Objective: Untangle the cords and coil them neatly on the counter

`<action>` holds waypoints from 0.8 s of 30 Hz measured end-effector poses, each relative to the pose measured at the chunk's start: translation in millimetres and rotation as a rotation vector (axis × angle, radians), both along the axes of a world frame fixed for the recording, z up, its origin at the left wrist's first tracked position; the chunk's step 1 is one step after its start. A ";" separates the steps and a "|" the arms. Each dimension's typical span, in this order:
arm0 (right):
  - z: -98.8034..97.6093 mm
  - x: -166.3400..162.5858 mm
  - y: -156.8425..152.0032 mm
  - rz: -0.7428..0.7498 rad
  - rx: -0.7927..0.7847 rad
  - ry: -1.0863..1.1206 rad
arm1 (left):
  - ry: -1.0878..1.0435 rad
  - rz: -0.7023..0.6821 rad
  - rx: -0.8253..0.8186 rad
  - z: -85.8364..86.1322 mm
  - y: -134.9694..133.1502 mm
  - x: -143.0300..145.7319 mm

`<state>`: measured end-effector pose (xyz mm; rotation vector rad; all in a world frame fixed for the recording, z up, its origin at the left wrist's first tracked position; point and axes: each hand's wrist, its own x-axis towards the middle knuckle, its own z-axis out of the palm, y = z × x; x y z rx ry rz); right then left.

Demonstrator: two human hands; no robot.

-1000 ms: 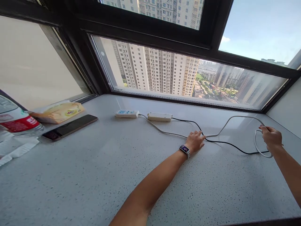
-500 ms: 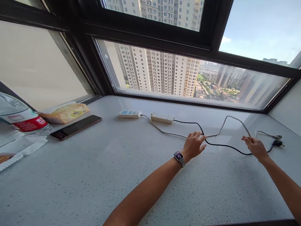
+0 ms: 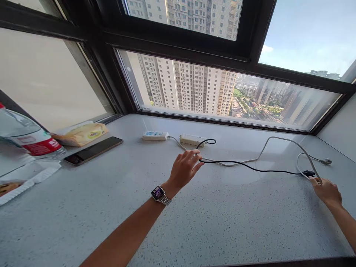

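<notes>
My left hand (image 3: pixel 183 168), with a watch on its wrist, pinches the black cord (image 3: pixel 250 167) just in front of the cream power strip (image 3: pixel 191 139). That cord loops up beside the strip and runs right to a black plug (image 3: pixel 308 173). In my right hand (image 3: pixel 326 191) is the white cord (image 3: pixel 286 139), gripped near the black plug. The white cord comes from the white power strip (image 3: pixel 155 135), passes by my left hand, arches up and curves round to a pale plug (image 3: pixel 326 161).
At the left stand a water bottle (image 3: pixel 33 135) with a red label and a yellow tissue pack (image 3: pixel 83 134). A phone (image 3: pixel 93 151) and a food package (image 3: pixel 30 181) lie in front on the speckled counter (image 3: pixel 222 222). Dark-framed windows (image 3: pixel 178 46) border the back.
My left hand has moved left, drawing the black cord into a loop by the cream strip. The black plug has slid left. My right hand has moved right and nearer with the white cord.
</notes>
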<state>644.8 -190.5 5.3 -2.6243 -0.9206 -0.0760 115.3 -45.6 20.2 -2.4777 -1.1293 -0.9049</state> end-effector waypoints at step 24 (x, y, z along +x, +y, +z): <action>163.5 -141.1 79.4 0.334 0.639 0.808 | 0.064 -0.263 -0.366 -33.2 -30.2 35.7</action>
